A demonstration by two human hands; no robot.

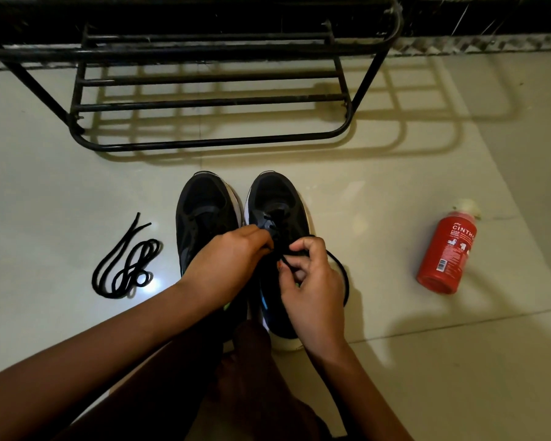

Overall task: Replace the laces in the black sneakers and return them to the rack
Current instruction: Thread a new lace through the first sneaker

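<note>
Here, thin round lace (286, 261) in right hand (312, 283)

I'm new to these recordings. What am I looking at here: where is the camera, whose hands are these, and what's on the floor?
No machine here: a camera worn on a person's head looks down at their bare hands. The right hand pinches a black lace running into one black sneaker; the left hand works at its eyelets, its grip hidden. The other sneaker stands beside it. On the tiled floor lie a loose black lace, left, and a red Cinthol bottle on its side, right. A black shoe rack stands beyond.
</note>
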